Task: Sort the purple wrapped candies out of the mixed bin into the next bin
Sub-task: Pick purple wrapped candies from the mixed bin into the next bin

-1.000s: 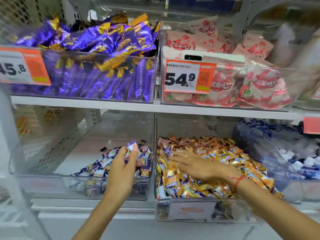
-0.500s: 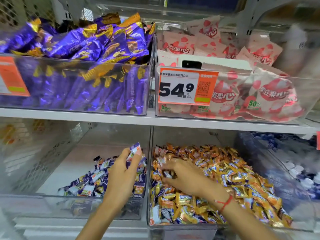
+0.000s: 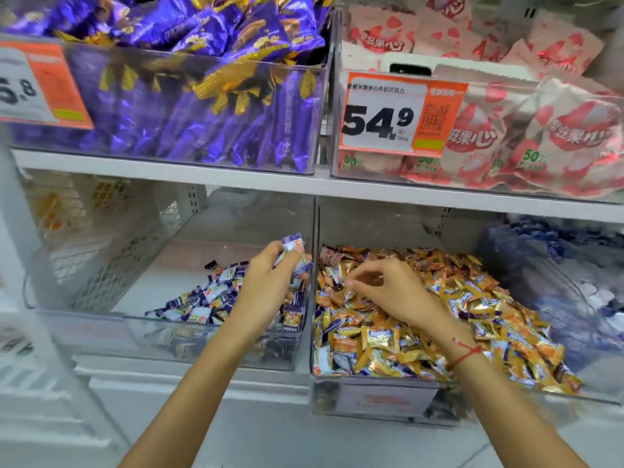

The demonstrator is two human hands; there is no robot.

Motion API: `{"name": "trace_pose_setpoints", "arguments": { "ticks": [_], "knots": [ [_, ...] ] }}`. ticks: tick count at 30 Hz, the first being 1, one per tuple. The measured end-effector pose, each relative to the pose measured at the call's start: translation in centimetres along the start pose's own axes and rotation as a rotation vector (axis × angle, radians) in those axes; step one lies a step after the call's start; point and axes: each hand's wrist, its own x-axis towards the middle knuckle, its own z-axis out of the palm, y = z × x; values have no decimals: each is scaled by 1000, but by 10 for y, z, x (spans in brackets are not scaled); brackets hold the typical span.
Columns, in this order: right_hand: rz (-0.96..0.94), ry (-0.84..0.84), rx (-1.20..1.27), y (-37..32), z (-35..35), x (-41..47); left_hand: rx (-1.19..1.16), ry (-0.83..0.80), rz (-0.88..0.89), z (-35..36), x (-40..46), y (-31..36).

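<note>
The mixed bin [image 3: 371,396] on the lower shelf is heaped with orange and gold wrapped candies [image 3: 422,332], with some purple ones among them. The clear bin [image 3: 101,336] to its left holds a pile of purple wrapped candies [image 3: 209,298]. My left hand [image 3: 270,285] hovers over that left bin by the dividing wall and grips a bunch of purple candies [image 3: 293,246]. My right hand [image 3: 388,292] is over the back left of the mixed bin with fingers curled, its fingertips pinched together; whether a candy is between them is blurred.
On the upper shelf stand a bin of large purple packs [image 3: 202,106] and a bin of pink packs [image 3: 523,136] with an orange 54.9 price tag [image 3: 398,116]. A bin with blue and white sweets [image 3: 574,285] sits right of the mixed bin.
My right hand has lifted from lying flat on the mixed candies to a pinching pose at the bin's back left. My left hand stays over the left bin holding its bunch.
</note>
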Motion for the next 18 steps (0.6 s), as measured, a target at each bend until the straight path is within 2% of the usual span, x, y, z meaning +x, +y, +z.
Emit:
{"name": "trace_pose_setpoints", "arguments": {
  "ticks": [2, 5, 7, 8, 11, 14, 18],
  "knots": [
    [-44, -42, -52, -8, 7, 10, 81, -10, 34, 0, 0, 0],
    [-34, -105, -388, -16, 25, 28, 114, -13, 68, -1, -4, 4],
    [-55, -82, -589, -17, 34, 32, 113, -8, 75, -2, -6, 6],
    [-70, -40, -609, -20, 34, 31, 113, -8, 78, -3, -6, 7],
    [-23, 50, -414, -26, 18, 26, 160, -7, 89, -1, -8, 5],
    [40, 31, -89, -22, -7, 24, 134, 28, 103, -1, -9, 1],
    [90, 120, 331, -14, -28, 26, 100, 38, 54, -3, -7, -4]
  ]
}}
